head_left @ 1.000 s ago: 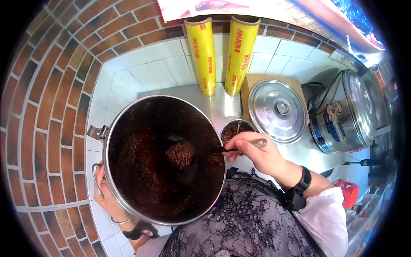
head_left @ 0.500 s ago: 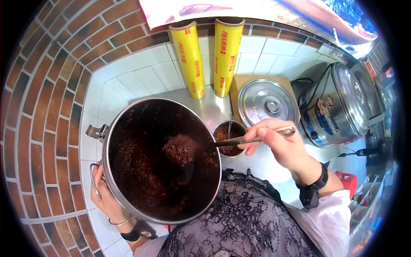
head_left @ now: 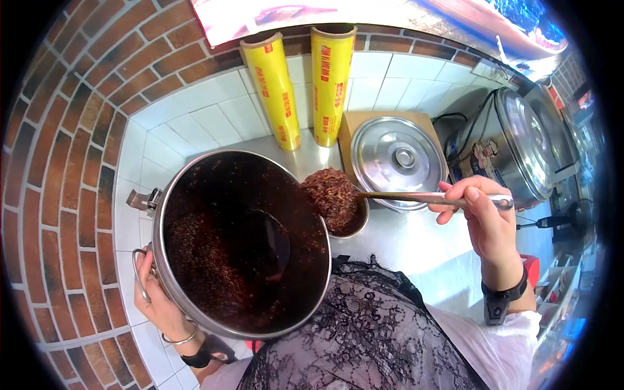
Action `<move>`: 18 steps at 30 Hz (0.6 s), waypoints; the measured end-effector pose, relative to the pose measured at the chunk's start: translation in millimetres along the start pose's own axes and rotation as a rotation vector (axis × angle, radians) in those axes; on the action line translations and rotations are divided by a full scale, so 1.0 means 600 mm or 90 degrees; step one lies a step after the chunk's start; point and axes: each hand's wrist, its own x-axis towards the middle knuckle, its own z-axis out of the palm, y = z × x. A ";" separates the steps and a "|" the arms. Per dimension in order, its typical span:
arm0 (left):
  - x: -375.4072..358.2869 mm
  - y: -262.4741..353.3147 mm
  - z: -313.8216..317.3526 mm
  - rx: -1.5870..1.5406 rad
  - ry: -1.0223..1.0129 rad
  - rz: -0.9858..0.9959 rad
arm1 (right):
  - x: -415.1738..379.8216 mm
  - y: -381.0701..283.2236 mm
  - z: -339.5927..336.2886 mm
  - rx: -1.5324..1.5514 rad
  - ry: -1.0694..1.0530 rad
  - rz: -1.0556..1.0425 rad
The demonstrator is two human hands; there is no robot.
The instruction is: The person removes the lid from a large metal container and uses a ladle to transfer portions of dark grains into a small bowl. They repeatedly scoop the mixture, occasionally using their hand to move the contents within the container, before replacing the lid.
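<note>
My left hand [head_left: 159,302] grips the large steel pot [head_left: 221,168] low on its left side, by the loop handle, and the pot is tilted towards me. Dark reddish cooked grain [head_left: 205,260] clings to the inside of the pot. In my right hand [head_left: 480,218] is the handle of a ladle [head_left: 409,197], fingers closed near its end. A heaped scoop of the grain [head_left: 330,198] hides the ladle's bowl. That scoop is over a small steel container [head_left: 359,227], just past the pot's right rim; most of the container is covered from view.
A round steel lid [head_left: 374,159] lies on cardboard [head_left: 351,122] on the metal counter [head_left: 403,240]. Two yellow printed rolls [head_left: 273,97] stand against the tiles. To the right is a big lidded steel pot [head_left: 513,143] with a cable. A brick wall [head_left: 62,214] rises close on the left.
My right hand has moved right, carrying the loaded ladle out of the pot and over the small container. The pot stays tilted in my left hand.
</note>
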 end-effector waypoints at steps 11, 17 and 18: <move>0.000 0.004 0.003 0.009 -0.020 0.023 | -0.052 0.197 0.030 -0.537 -0.200 -0.175; 0.008 0.001 -0.003 0.030 -0.043 0.048 | -0.067 0.290 0.024 -0.733 -0.450 -0.295; 0.007 0.002 -0.002 0.030 -0.043 0.048 | -0.069 0.283 0.023 -0.748 -0.466 -0.296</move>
